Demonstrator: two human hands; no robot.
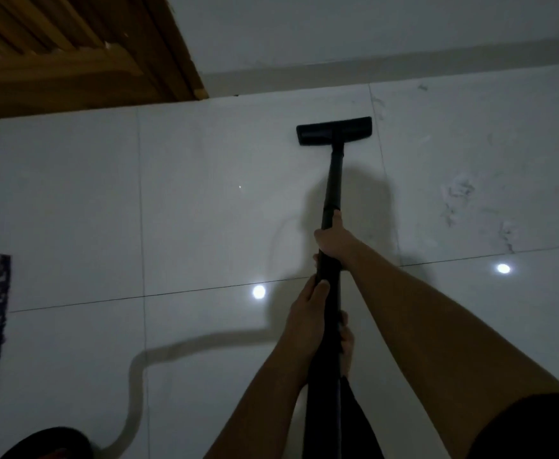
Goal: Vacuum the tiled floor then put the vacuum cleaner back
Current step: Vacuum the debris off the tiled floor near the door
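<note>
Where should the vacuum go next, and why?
Probably slide the floor head a little to the right. Pale smudges and bits of dust show on the tile beside it, while the tile to its left looks clean. Both hands already grip the black wand, right hand ahead of the left hand, so a small sideways sweep should reach them.

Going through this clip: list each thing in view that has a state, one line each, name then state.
Floor head: flat on the tiled floor, close to the wall.
Wand: tilted, held in both hands.
Right hand: grip shut on the wand, further down it.
Left hand: grip shut on the wand, nearer the body.
Hose: lying curved across the tiles.
Wooden door: cannot tell if shut.
</note>
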